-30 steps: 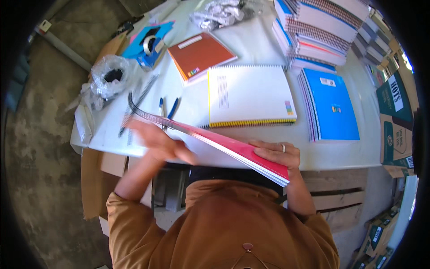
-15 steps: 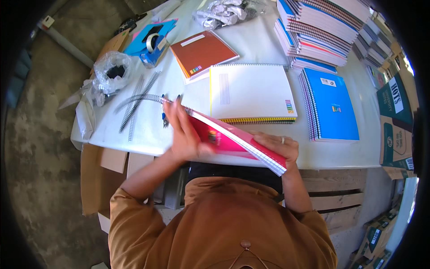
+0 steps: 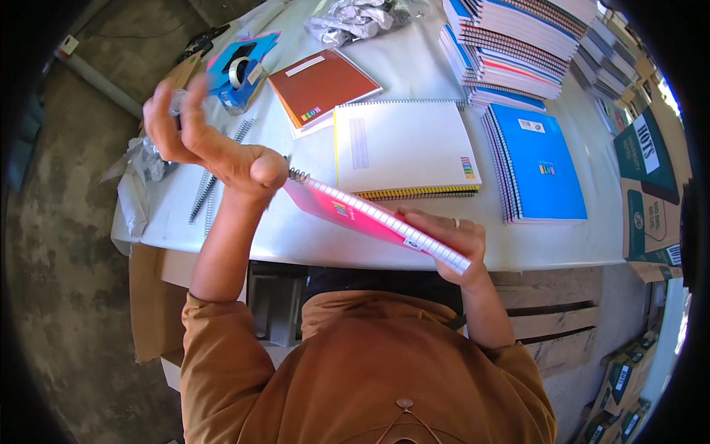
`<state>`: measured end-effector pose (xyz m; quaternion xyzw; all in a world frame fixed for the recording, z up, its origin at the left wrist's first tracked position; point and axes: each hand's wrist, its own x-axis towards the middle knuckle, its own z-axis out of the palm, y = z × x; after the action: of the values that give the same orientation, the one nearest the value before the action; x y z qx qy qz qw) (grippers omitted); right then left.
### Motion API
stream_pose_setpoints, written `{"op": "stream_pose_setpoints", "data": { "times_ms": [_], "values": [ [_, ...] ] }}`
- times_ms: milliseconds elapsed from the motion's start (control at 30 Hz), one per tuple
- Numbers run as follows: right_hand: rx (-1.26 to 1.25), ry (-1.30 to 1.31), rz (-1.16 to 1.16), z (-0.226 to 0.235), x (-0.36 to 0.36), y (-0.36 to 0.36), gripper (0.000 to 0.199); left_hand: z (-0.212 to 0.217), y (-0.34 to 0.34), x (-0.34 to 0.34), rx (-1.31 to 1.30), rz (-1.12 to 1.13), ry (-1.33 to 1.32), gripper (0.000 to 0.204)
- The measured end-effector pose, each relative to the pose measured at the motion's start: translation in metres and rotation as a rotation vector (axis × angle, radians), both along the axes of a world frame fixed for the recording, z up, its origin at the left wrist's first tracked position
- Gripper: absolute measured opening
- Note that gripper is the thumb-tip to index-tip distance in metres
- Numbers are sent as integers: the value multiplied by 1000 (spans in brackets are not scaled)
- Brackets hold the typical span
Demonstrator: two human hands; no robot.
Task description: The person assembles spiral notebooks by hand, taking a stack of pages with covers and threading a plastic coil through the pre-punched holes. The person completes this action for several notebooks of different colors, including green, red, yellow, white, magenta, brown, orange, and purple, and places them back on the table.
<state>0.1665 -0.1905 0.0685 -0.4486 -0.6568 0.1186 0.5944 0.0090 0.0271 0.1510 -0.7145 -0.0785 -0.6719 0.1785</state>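
**Pink notebook held by its spiral edge above a white tabletop**

The left hand (image 3: 203, 140) is raised above the tabletop (image 3: 310, 229), fingers loosely curled and gripping nothing, its heel pressed at the coil end of a pink spiral notebook (image 3: 355, 214). The right hand (image 3: 447, 237) clasps the notebook's other end, fingers wrapped over the wire binding, a ring on one finger. The notebook tilts in the air just above the near tabletop edge.

Three single notebooks lie flat beyond it: one orange (image 3: 322, 83), one white-covered with yellow edging (image 3: 403, 148), and one blue (image 3: 540, 159) topping a low pile. A taller stack of spiral notebooks (image 3: 518, 37) stands behind. Two loose wire coils (image 3: 211, 185) lie at the left, near crumpled clear plastic (image 3: 144, 159). A tape roll (image 3: 238, 70) sits in a blue holder.
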Motion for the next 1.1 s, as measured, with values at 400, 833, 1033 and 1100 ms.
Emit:
{"op": "stream_pose_setpoints", "data": {
  "times_ms": [400, 833, 1033, 1100],
  "values": [
    [69, -205, -28, 6, -5, -3, 35, -85, -40, -19, -244, -205, 387, 86],
    [84, -83, -59, -2, -7, -6, 39, -93, -78, -27, -72, -407, 527, 98],
    [112, -97, -84, 5, -10, -3, 40, -89, -80, -10, -275, -252, 538, 105],
    [103, -39, -76, -1, -7, -7, 41, -90, -92, -21, 5, -379, 642, 98]
  ]
}}
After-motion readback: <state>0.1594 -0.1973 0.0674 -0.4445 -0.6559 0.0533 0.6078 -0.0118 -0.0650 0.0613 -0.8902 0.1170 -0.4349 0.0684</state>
